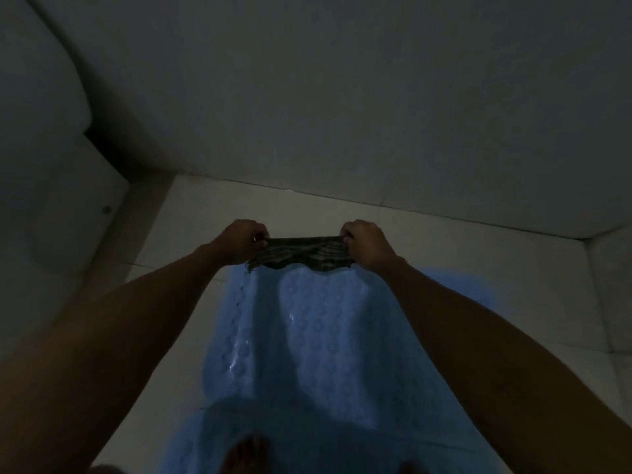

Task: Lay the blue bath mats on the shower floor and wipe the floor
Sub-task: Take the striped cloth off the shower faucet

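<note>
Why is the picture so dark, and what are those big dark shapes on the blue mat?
In the head view the room is dimly lit, so the blue mat and floor look murky; the dark shapes on the mat are shadows, seemingly cast by the arms; small wet glints shine on the mat; the striped cloth gripped by the left hand and right hand looks soft and grainy.

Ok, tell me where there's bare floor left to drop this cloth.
Bare tile runs between the blue mat and the back wall, beyond the cloth, and beside the mat's left edge. The middle is taken by the mat.
</note>
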